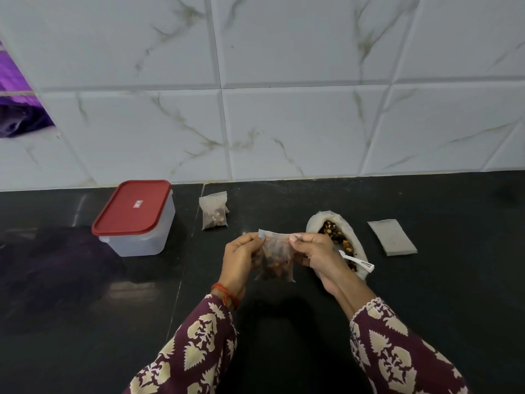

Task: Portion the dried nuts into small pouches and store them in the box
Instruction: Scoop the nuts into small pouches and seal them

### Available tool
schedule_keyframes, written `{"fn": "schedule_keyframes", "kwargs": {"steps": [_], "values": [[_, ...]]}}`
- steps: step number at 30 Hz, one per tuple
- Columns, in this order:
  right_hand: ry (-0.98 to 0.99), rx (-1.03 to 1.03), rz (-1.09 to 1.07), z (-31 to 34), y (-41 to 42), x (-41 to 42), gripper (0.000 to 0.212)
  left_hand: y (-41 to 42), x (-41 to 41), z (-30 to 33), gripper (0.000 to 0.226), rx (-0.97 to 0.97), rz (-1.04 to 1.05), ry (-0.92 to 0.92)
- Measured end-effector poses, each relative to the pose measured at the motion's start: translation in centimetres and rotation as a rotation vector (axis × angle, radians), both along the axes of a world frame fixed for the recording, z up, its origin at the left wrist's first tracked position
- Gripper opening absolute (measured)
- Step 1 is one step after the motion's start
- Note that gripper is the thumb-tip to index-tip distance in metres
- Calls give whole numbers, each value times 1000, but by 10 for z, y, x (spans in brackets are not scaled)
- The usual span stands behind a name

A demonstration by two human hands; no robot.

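Beyond the hands a wall of large pale marble-look tiles (298, 81) with grey veins rises from the back edge of a glossy black countertop (71, 294), and far up-left a purple patch (17, 109) shows.

One head-worn camera looks forward and down from above the black counter (85, 280). It sits close over the hands, facing the tiled wall (284, 81).

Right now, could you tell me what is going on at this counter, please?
A person is portioning dried nuts. Both the left hand and right hand pinch the top of a filled small pouch. Another filled pouch lies by the wall. The box has its red lid on, and the open nut bag holds a white scoop.
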State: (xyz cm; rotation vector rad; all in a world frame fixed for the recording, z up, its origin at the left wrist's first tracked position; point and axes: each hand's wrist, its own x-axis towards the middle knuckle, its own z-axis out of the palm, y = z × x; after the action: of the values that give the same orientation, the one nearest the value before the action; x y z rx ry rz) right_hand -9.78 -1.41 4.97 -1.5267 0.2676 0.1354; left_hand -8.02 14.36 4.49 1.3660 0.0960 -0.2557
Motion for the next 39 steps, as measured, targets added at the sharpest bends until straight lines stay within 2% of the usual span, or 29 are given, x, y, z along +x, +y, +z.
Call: {"fn": "schedule_keyframes", "kwargs": {"steps": [12,16,22,25,29,33,39], "values": [[15,98,74,2,-3,-3,20,4,3,-3,21,4,0,23],[80,128,73,-1,-1,-10,25,8,1,-5,21,-2,-15,54],[193,140,92,-20,20,-20,20,17,-3,-17,19,67,72,205],[247,146,95,-30,33,-18,23,27,-6,-21,17,145,42,288],[309,139,124,-43,50,-11,26,42,-7,-16,20,131,18,404],[329,132,114,-46,65,4,26,63,2,-17,31,117,-7,422],[298,100,116,-38,86,42,29,88,27,-9,35,91,-1,380]]}}
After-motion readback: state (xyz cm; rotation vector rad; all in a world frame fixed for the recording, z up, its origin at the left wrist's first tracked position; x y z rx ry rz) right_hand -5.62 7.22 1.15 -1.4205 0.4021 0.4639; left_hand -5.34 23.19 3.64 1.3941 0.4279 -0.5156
